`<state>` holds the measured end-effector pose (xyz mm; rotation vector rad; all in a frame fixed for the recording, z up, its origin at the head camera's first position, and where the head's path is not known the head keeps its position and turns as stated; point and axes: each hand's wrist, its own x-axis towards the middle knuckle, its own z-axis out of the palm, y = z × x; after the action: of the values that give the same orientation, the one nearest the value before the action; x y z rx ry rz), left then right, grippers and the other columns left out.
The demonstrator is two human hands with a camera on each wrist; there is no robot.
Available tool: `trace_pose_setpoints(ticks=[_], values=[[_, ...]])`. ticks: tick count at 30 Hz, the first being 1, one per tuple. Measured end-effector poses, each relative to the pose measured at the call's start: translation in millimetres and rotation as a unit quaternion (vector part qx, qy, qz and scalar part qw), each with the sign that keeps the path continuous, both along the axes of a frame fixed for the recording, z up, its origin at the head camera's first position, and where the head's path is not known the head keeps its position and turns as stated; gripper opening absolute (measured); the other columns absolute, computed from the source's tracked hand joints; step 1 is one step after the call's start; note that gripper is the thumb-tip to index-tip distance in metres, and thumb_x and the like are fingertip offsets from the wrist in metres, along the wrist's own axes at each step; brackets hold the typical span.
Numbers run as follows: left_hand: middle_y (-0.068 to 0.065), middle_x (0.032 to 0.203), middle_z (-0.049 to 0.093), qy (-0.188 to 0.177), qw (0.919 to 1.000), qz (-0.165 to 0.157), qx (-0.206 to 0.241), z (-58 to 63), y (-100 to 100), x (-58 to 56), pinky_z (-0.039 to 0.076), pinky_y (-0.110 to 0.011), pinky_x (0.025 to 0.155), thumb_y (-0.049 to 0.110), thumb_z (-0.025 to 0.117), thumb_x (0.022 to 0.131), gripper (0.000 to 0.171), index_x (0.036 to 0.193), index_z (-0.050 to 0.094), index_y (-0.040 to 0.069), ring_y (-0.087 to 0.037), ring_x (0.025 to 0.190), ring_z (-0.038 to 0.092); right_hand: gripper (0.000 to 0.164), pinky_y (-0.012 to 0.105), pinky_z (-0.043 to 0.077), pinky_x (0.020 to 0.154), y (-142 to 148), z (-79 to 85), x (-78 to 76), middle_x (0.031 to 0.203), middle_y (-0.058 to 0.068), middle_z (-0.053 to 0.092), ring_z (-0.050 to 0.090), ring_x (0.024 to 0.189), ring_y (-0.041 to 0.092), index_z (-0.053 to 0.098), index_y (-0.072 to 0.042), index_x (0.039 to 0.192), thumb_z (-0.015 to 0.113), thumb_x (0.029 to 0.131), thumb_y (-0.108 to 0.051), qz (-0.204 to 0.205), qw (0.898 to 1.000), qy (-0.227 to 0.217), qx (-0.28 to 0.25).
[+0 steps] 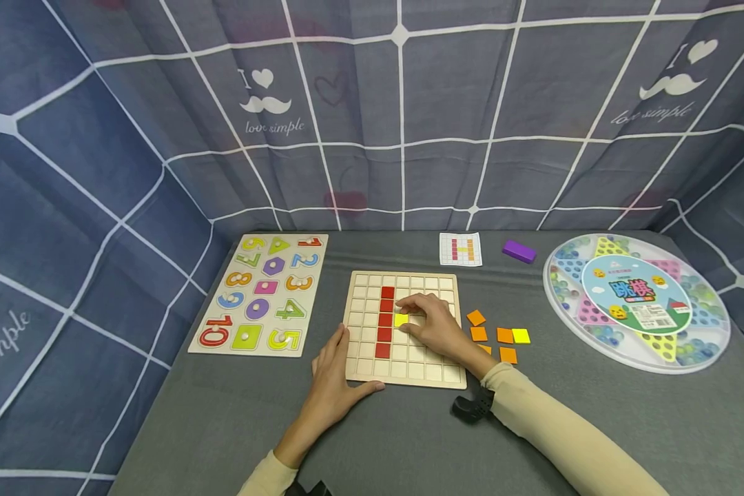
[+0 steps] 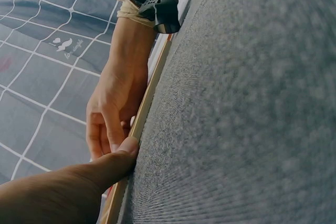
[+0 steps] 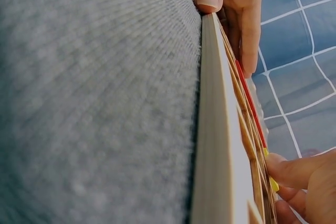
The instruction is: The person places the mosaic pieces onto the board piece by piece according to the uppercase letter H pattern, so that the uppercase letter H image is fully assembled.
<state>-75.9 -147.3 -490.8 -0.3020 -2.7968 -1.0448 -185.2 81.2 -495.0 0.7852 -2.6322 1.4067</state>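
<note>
A square wooden grid board (image 1: pixel 362 368) lies on the grey table. A column of several red tiles (image 1: pixel 385 319) fills part of it. Just right of that column, at the middle red tile's row, is a yellow square tile (image 1: pixel 400 319). My right hand (image 1: pixel 434 324) reaches over the board and holds this tile between thumb and index finger; in the right wrist view the thumb (image 3: pixel 289 170) covers part of it. My left hand (image 1: pixel 335 379) rests at the board's lower left corner, fingers extended along the left side, the thumb (image 2: pixel 126 148) against the near edge.
Loose orange tiles (image 1: pixel 479 334) and a yellow tile (image 1: pixel 521 336) lie right of the board. Behind are a pattern card (image 1: pixel 461 249) and a purple block (image 1: pixel 519 251). A number puzzle board (image 1: pixel 257 296) lies left, a round game box (image 1: pixel 635 303) right.
</note>
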Motion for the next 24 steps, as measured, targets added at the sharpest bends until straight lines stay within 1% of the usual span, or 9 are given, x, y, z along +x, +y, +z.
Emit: trace_pose_setpoints(ticks=[4, 7, 12, 16, 21, 24], values=[[-0.022, 0.158, 0.026, -0.008, 0.9999, 0.002, 0.005, -0.2, 0.0, -0.4, 0.024, -0.052, 0.098, 0.044, 0.089, 0.065, 0.116, 0.152, 0.027, -0.004, -0.04, 0.138, 0.033, 0.04, 0.041, 0.038, 0.094, 0.5, 0.1, 0.1, 0.104, 0.001, 0.071, 0.06, 0.101, 0.02, 0.067, -0.012, 0.118, 0.081, 0.08, -0.012, 0.001, 1.0, 0.003, 0.0], [-0.022, 0.158, 0.026, -0.01, 0.9999, 0.003, 0.006, 0.0, 0.0, -0.8, 0.024, -0.052, 0.098, 0.044, 0.089, 0.065, 0.116, 0.152, 0.028, -0.004, -0.04, 0.138, 0.033, 0.039, 0.042, 0.037, 0.094, 0.6, 0.4, 0.3, 0.105, 0.002, 0.072, 0.06, 0.101, 0.021, 0.067, -0.012, 0.117, 0.081, 0.08, -0.012, 0.002, 1.0, 0.007, 0.0], [-0.023, 0.157, 0.027, -0.001, 1.0, 0.0, 0.001, 0.3, 0.2, -0.5, 0.025, -0.053, 0.096, 0.045, 0.088, 0.066, 0.115, 0.151, 0.029, -0.005, -0.041, 0.136, 0.035, 0.037, 0.046, 0.034, 0.095, 0.7, 0.0, 0.9, 0.106, 0.002, 0.072, 0.059, 0.101, 0.022, 0.068, -0.012, 0.115, 0.081, 0.08, -0.012, 0.0, 1.0, 0.018, 0.004], [-0.024, 0.157, 0.028, 0.003, 1.0, 0.0, -0.001, 1.1, 0.4, 0.0, 0.025, -0.054, 0.096, 0.046, 0.088, 0.066, 0.114, 0.15, 0.029, -0.005, -0.041, 0.136, 0.036, 0.035, 0.046, 0.031, 0.095, 0.4, 0.0, 1.5, 0.106, 0.001, 0.071, 0.056, 0.101, 0.021, 0.069, -0.013, 0.114, 0.08, 0.081, -0.013, -0.001, 1.0, 0.01, 0.004], [-0.024, 0.157, 0.027, 0.0, 1.0, -0.001, -0.001, -0.1, 0.1, -0.1, 0.024, -0.055, 0.097, 0.045, 0.088, 0.067, 0.114, 0.15, 0.029, -0.005, -0.041, 0.137, 0.035, 0.036, 0.045, 0.031, 0.093, 0.6, -0.1, 2.0, 0.107, 0.0, 0.07, 0.055, 0.1, 0.02, 0.068, -0.014, 0.114, 0.081, 0.081, -0.013, -0.001, 1.0, 0.005, 0.015], [-0.024, 0.157, 0.027, 0.0, 1.0, -0.002, -0.002, -0.5, 0.1, -0.2, 0.024, -0.055, 0.097, 0.046, 0.088, 0.067, 0.114, 0.15, 0.029, -0.006, -0.041, 0.137, 0.034, 0.037, 0.046, 0.031, 0.094, 2.0, 1.7, 3.2, 0.111, -0.001, 0.069, 0.055, 0.102, 0.02, 0.068, -0.015, 0.115, 0.081, 0.081, -0.014, 0.004, 1.0, 0.006, 0.025]])
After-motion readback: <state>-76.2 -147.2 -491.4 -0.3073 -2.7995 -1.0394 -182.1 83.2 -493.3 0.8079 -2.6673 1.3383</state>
